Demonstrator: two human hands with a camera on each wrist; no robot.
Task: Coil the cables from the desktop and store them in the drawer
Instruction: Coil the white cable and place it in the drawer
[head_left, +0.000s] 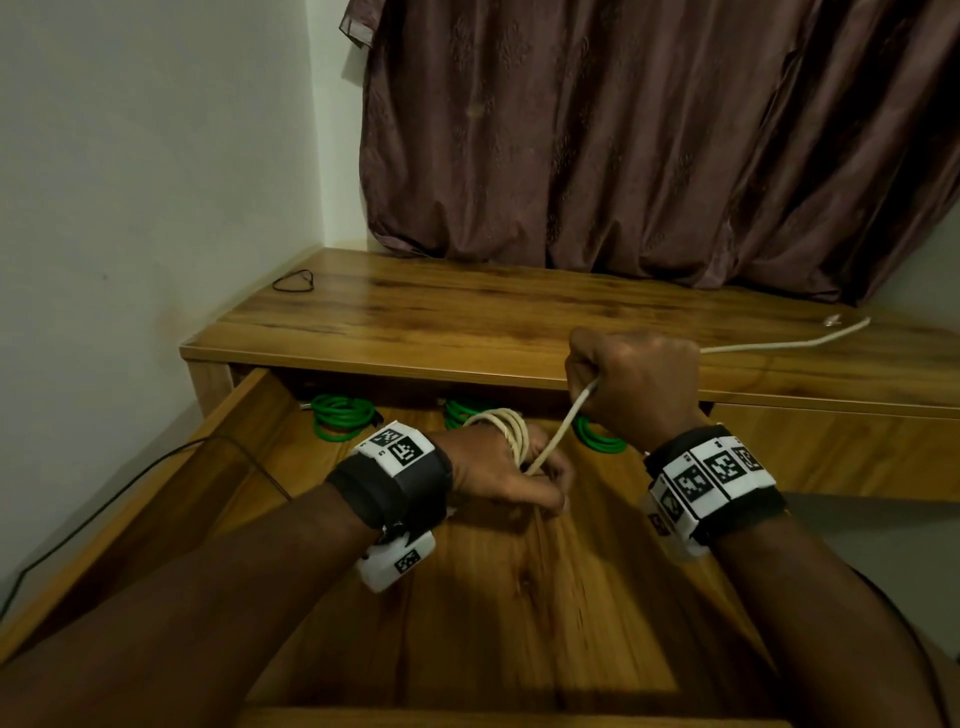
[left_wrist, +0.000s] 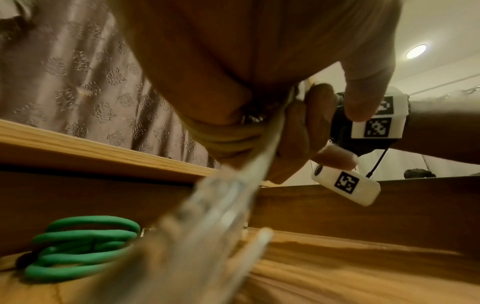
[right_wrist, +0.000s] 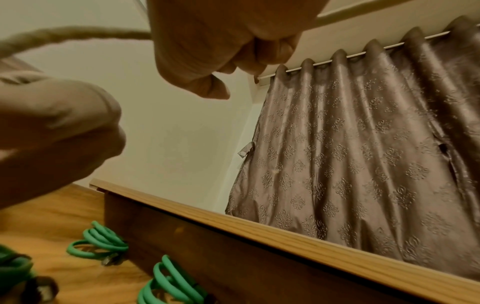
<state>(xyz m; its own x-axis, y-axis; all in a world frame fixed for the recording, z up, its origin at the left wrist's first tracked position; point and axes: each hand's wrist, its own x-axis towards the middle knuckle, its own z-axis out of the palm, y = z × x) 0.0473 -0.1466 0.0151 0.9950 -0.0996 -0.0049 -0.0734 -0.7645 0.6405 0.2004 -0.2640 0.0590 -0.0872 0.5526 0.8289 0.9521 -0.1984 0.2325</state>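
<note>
A cream cable (head_left: 558, 431) runs taut between my hands above the open drawer (head_left: 571, 571). My left hand (head_left: 511, 475) grips several cream loops (head_left: 506, 428) wound round it; they show as bundled strands (left_wrist: 228, 139) in the left wrist view. My right hand (head_left: 631, 387) is fisted on the cable higher up, at the desk's front edge. The cable's free end (head_left: 831, 332) trails over the desktop (head_left: 467, 312) to the right. In the right wrist view the cable (right_wrist: 78, 34) passes through my fist (right_wrist: 221, 41).
Three green coiled cables lie at the back of the drawer: one at left (head_left: 343, 415), one behind my left hand (head_left: 460, 410), one at right (head_left: 597, 436). A thin black loop (head_left: 294, 281) sits on the desk's far left. A brown curtain (head_left: 649, 140) hangs behind.
</note>
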